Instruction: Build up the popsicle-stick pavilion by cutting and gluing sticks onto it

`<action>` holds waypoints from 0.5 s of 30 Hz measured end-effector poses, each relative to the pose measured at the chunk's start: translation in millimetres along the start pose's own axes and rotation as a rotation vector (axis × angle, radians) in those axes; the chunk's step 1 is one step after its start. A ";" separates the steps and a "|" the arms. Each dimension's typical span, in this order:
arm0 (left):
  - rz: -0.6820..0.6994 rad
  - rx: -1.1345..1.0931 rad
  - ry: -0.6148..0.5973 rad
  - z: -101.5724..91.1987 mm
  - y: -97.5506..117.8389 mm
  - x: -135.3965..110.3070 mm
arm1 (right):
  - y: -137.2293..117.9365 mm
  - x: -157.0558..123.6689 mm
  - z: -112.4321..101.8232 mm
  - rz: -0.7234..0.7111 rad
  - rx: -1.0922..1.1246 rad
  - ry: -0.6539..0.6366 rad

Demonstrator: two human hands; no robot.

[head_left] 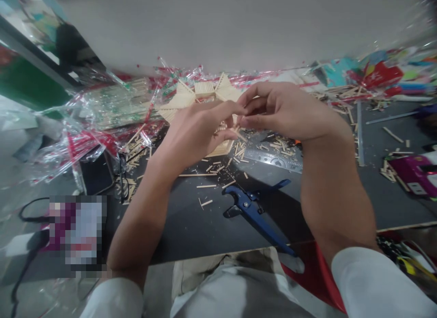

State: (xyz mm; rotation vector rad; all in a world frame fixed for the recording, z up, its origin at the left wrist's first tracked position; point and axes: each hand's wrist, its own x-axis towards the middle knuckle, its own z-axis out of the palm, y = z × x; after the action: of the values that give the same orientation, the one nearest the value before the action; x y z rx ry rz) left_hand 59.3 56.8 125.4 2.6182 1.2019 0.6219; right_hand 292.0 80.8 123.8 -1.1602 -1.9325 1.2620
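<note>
A pale wooden stick model [223, 88] with pointed, star-like sections lies toward the back of the dark table. My left hand [201, 124] reaches over its left and middle part, fingers bent and pinched together. From the right comes my right hand [273, 108], its fingertips closed and meeting those of the left hand above the model's right side. What sits between the fingertips is too small and blurred to name. Both hands hide much of the model's centre. A short wooden stick [241, 135] shows just below the fingertips.
A blue ratchet-style cutter [252, 208] and a metal ruler [273, 159] lie in front of the model. Cut stick pieces [206, 187] are scattered around. Clear plastic packaging [112, 104] heaps at left, beside a dark phone [95, 170]. A purple box [414, 172] stands at right.
</note>
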 end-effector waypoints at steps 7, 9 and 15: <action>0.035 0.045 -0.033 0.3 2.1 -3.3 | -1.4 0.9 4.3 -0.077 0.109 -0.088; 0.013 0.038 -0.002 0.5 3.0 -3.5 | 1.6 1.7 5.0 -0.100 0.117 -0.059; 0.023 0.052 0.003 -1.2 1.0 -4.0 | -2.0 -5.1 -5.3 -0.033 -0.097 -0.025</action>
State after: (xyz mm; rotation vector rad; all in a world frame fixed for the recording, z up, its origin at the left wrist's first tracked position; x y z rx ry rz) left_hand 57.1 53.2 125.7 2.6782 1.2069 0.6067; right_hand 298.0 78.3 127.8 -1.1597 -2.0434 1.1821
